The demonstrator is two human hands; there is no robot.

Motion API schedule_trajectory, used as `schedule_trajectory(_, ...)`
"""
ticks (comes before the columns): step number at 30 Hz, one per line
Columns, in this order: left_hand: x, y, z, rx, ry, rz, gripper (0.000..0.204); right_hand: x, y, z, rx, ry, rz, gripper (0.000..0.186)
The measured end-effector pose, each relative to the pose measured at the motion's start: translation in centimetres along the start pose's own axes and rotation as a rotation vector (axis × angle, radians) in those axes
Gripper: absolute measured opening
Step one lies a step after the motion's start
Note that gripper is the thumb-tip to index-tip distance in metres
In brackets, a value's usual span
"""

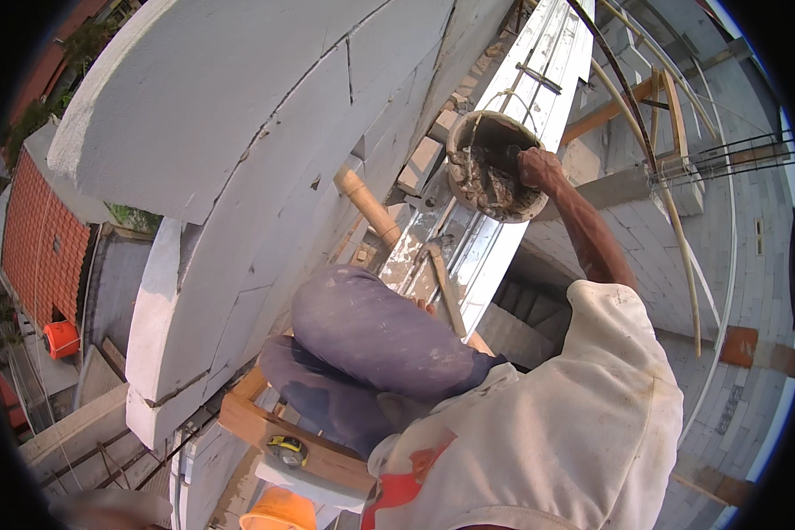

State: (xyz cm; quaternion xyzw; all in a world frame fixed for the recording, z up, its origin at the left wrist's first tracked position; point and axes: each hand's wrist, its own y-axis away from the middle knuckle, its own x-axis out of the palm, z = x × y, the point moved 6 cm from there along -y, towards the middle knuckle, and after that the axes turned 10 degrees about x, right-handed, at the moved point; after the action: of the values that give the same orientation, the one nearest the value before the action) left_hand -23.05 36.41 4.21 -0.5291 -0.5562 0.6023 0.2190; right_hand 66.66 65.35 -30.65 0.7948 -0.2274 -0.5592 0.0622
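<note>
My right hand (pixel 539 169) reaches into a round mortar bucket (pixel 455 146) with a wire handle. Its fingers are closed; a dark shape beside them inside the bucket is too hidden to name. Wet grey-brown mortar (pixel 488 187) lies in the bucket, which sits tilted on a shiny metal plank (pixel 552 53). Nearer my knees, a hammer (pixel 446 287) with a wooden handle rests on the plank. At the lower left edge my left hand (pixel 110 508) appears as a smeared shape, its fingers unclear.
A pale block wall (pixel 265 203) rises along my left. A yellow-black tape measure (pixel 287 450) lies on a wooden beam (pixel 336 468), above an orange container (pixel 278 511). A bamboo pole (pixel 367 208) juts by the plank. Right of the plank, a deep drop shows stairs (pixel 526 331).
</note>
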Motion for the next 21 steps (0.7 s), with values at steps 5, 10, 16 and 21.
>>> schedule_trajectory(5,0.0,-0.3,0.2,-0.014,0.01,-0.001,0.053,5.9,-2.1,1.8,-0.12,0.088,-0.195,0.013)
schedule_trajectory(10,-0.3,-1.0,0.4,-0.011,0.013,0.002,0.053,7.9,-2.0,3.1,-0.241,-0.213,-0.126,0.015)
schedule_trajectory(16,-1.5,-1.4,0.7,-0.021,0.001,0.0,0.053,3.9,4.2,-1.9,-0.02,-0.797,0.259,0.03)
schedule_trajectory(21,-1.0,-0.4,1.6,-0.067,0.031,0.021,0.053,7.4,9.1,-5.8,0.037,-0.989,0.049,0.034)
